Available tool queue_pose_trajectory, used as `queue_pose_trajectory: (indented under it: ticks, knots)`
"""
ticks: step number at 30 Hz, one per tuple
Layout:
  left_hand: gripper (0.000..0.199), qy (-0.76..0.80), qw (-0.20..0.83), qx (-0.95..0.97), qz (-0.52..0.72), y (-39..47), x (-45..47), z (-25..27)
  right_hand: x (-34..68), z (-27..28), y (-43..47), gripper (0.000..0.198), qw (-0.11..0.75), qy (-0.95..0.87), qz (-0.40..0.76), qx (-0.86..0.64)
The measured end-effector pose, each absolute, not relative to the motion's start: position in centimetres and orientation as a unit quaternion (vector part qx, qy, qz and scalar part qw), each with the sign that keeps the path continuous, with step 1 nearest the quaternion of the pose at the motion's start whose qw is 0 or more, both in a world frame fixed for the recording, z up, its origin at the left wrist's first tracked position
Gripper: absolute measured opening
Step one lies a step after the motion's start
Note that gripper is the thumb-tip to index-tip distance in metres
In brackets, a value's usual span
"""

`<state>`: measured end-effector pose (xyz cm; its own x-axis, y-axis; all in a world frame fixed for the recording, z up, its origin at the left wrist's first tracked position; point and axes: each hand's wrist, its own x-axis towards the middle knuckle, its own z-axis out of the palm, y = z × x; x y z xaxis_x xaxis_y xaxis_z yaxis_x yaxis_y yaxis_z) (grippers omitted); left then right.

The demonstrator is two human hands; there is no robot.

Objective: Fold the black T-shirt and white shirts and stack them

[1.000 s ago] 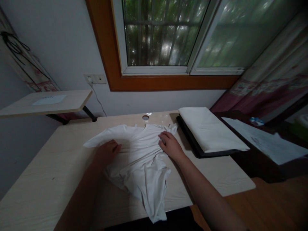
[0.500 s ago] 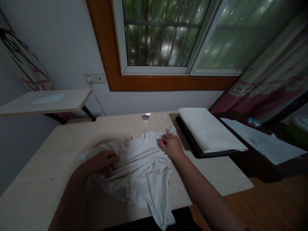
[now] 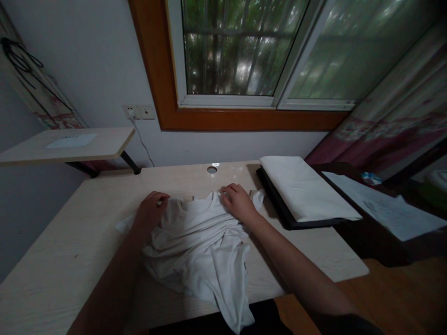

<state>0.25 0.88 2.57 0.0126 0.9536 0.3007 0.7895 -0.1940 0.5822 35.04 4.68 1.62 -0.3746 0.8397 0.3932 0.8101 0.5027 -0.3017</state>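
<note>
A crumpled white T-shirt (image 3: 200,237) lies on the light wood table, its neckline toward the window and its lower end hanging over the near edge. At its left shoulder, my left hand (image 3: 152,210) has thumb and fingertips closed on the cloth. My right hand (image 3: 239,201) pinches the other shoulder, just right of the neckline. One sleeve sticks out beyond each hand. Folds run across the middle of the shirt.
Right of the shirt, a folded white cloth (image 3: 296,186) rests on a black folded item (image 3: 275,204). A raised shelf (image 3: 115,142) stands at the back left. The table (image 3: 52,251) has a round cable hole (image 3: 212,170) near the wall. Paper sheets (image 3: 380,202) lie farther right.
My left hand has moved forward from the shirt's left side to its shoulder and closed there. My right hand has shifted left and slightly forward, toward the neckline.
</note>
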Motion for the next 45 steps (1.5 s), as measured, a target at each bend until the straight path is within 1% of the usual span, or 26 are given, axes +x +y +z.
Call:
queue_pose_trajectory:
  ticks: [3,5,8,10,12,16,17,20,23,27,32,34,37,40,45]
  knots:
    - [0.025,0.609,0.085,0.743,0.265,2.4,0.9,1.7,33.6,1.5,6.2,0.025,0.257,-0.831,0.046,-0.492]
    - [0.028,0.608,0.063,0.759,0.222,3.3,1.4,1.2,32.6,1.4,6.9,0.027,0.246,-0.829,0.042,-0.501]
    - [0.027,0.612,0.052,0.769,0.176,4.3,2.0,0.4,31.4,0.9,7.4,0.028,0.223,-0.825,0.033,-0.518]
    - [0.023,0.612,0.056,0.77,0.171,4.8,2.1,-0.2,31.0,0.5,7.4,0.026,0.216,-0.82,0.035,-0.529]
    - [0.015,0.612,0.063,0.767,0.182,5.1,2.0,-0.7,31.0,0.1,7.3,0.021,0.222,-0.813,0.043,-0.537]
    - [0.005,0.62,0.061,0.749,0.223,5.2,1.1,-1.4,31.5,-0.5,7.3,0.003,0.254,-0.802,0.067,-0.536]
    - [0.005,0.624,0.063,0.738,0.249,5.1,0.9,-1.5,31.7,-0.5,7.4,0.001,0.262,-0.8,0.072,-0.535]
    - [0.007,0.642,0.096,0.685,0.332,4.9,0.3,-1.6,32.0,-0.5,7.7,0.004,0.294,-0.784,0.084,-0.539]
    - [0.009,0.662,0.121,0.651,0.352,4.7,0.1,-1.5,32.3,-0.5,8.0,0.009,0.331,-0.762,0.081,-0.55]
    - [0.015,0.652,0.083,0.679,0.326,4.6,-0.2,-1.4,32.4,-0.6,8.2,0.009,0.342,-0.756,0.053,-0.556]
    - [0.028,0.636,0.038,0.726,0.26,4.7,-0.9,-1.4,32.5,-0.8,8.6,0.011,0.322,-0.769,0.043,-0.55]
    - [0.029,0.629,0.026,0.74,0.236,4.8,-1.2,-1.4,32.5,-0.8,8.6,0.013,0.324,-0.778,0.047,-0.537]
    - [0.027,0.625,0.014,0.749,0.219,4.9,-1.5,-1.4,32.6,-0.5,8.3,0.018,0.329,-0.781,0.059,-0.528]
    - [0.024,0.625,0.014,0.75,0.216,4.9,-1.7,-1.3,33.0,0.2,7.6,0.023,0.293,-0.782,0.054,-0.547]
    - [0.025,0.679,0.006,0.694,0.24,4.4,-1.5,-0.5,34.5,1.3,6.7,0.034,0.171,-0.805,0.066,-0.565]
